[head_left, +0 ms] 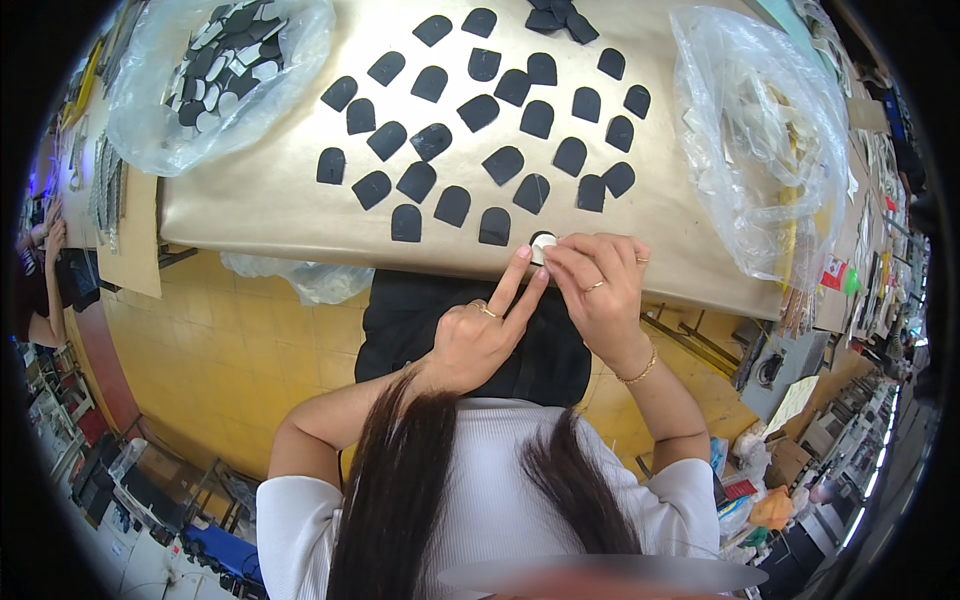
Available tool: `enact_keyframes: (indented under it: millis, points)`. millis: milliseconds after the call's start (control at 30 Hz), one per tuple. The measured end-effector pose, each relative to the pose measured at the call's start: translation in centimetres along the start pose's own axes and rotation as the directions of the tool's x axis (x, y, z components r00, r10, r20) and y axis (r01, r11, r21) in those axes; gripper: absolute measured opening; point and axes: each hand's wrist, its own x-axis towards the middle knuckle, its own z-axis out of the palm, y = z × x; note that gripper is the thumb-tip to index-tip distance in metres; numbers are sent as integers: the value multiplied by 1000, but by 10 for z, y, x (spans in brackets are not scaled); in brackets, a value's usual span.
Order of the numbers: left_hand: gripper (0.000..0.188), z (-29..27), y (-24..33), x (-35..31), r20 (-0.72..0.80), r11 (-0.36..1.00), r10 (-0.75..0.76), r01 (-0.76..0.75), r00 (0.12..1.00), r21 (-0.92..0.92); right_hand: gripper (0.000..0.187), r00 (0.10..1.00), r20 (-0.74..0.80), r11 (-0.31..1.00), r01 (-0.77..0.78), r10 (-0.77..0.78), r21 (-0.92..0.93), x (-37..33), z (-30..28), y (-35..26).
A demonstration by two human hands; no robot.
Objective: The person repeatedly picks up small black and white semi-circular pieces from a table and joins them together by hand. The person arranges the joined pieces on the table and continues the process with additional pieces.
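At the near edge of the table, my right hand (601, 285) pinches a small white rounded piece (541, 246) between its fingertips. A black piece of the same arched shape shows just behind and under it, partly hidden by my fingers. My left hand (481, 335) stretches its index and middle fingers apart, their tips at the near side of the white piece; the other fingers are curled. Across the table lie several flat black arch-shaped pieces (494, 226), spaced out singly, a few touching or overlapping.
A clear plastic bag (130, 105) with many black and white pieces stands open at the far left. Another clear bag (715, 170) holding pale scraps lies at the right. More black pieces (560, 18) are heaped at the far edge. Another person's arm (52, 290) shows at the left.
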Motion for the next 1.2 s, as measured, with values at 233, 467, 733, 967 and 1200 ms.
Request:
enact_keyframes:
  millis: [233,467,733,967,1200]
  points:
    - [66,6,-3,0,-78,999,14,-17,997,-37,25,999,-5,999,-44,44,-26,6,-1,-3]
    - [53,-8,1,3,-10,980,-46,44,999,-194,27,989,-81,932,-86,121,353,0,-13,-4]
    - [31,-60,-9,25,433,-197,-327,388,840,-900,26,956,-240,930,237,-171,282,5,-25,-10]
    - [24,-69,-5,48,231,146,-482,338,845,-930,26,971,-230,964,114,-57,240,16,-23,-26]
    - [30,-63,-8,61,-317,847,-202,3,927,-531,22,963,-247,979,-59,107,194,27,-19,-41]
